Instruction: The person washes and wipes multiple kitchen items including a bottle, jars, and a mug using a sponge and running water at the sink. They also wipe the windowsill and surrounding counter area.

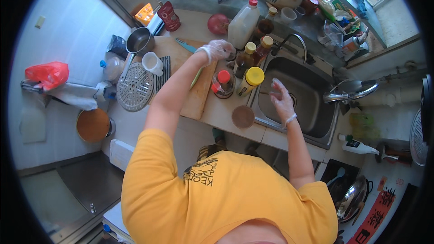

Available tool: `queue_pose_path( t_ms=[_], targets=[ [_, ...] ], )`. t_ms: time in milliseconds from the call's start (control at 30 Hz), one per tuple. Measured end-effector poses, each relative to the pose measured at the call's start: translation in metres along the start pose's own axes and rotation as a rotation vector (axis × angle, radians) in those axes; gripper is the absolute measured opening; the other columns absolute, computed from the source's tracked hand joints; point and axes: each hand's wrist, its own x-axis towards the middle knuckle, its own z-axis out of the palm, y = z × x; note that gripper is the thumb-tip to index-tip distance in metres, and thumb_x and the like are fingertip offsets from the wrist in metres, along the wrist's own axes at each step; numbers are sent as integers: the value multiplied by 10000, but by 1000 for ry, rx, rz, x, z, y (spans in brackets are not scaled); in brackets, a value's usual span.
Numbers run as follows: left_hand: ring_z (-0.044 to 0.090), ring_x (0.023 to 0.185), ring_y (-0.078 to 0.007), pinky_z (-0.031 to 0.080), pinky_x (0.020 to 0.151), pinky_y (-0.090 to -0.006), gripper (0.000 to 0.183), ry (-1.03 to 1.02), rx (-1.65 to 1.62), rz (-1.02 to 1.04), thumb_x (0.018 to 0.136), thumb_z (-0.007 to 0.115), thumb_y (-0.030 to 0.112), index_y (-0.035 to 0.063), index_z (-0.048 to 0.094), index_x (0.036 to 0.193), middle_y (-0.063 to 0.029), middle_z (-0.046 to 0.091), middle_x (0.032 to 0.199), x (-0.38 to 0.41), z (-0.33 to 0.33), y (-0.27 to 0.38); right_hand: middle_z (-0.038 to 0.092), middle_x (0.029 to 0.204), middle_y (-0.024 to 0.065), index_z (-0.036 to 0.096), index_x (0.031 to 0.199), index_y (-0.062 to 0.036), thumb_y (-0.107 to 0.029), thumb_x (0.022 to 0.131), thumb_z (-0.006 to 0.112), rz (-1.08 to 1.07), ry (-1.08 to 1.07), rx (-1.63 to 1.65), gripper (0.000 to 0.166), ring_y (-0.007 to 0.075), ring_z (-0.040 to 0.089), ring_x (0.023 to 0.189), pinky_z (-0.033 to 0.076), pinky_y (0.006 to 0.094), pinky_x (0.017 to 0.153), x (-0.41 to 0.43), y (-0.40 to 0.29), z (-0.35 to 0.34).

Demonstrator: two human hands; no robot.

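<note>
My left hand [217, 51], in a clear plastic glove, reaches over the far right corner of a wooden cutting board [193, 103]. Its fingertips are at a small dark round object [231, 54]; whether they grip it is unclear. A light-blue-handled knife [185, 45] and a thin green vegetable [196, 77] lie on the board. My right hand [283, 101], also gloved, is over the left side of the steel sink [312, 89], fingers apart and holding nothing. Between the hands stand a red-capped jar [223, 84], a yellow-lidded container [251, 81] and a sauce bottle [244, 61].
A white plastic jug [243, 25] and a red onion [218, 24] stand farther back. A round brown dish [243, 117] is near the counter's front edge. To the left are a saucepan [140, 40], a white mug [152, 63] and a perforated steamer plate [135, 88]. A faucet [352, 91] juts in at right.
</note>
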Motion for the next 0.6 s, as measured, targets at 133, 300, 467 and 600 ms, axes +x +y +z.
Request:
queue_pose_path(
  t_ms=[133,300,467,600],
  targets=[
    [617,1035,-298,491,894,-362,473,-201,311,19,778,681,156,117,568,1236,-122,662,1035,41,44,-13,525,1313,92,448,1367,-89,43,783,614,52,44,-47,621,172,537,1164,468,276,914,54,18,8],
    [612,1026,-319,500,862,-409,389,-131,398,66,785,618,182,122,601,1169,-133,661,1028,51,60,-37,505,1355,97,428,1381,-87,16,783,632,125,-17,-107,641,219,502,1231,460,312,943,88,1,31],
    [629,971,-319,510,816,-426,275,-42,553,-36,769,586,185,124,644,1030,-139,657,1015,62,28,-24,516,1318,146,372,1423,-88,-76,733,756,192,-61,-48,790,216,473,1249,414,311,999,108,10,40],
    [612,982,-322,493,831,-423,252,114,479,-9,785,587,212,118,627,1016,-133,633,1040,42,-14,-2,559,1271,121,414,1385,-68,-30,810,637,244,-57,-37,618,206,538,1160,470,298,914,114,14,40]
  ],
)
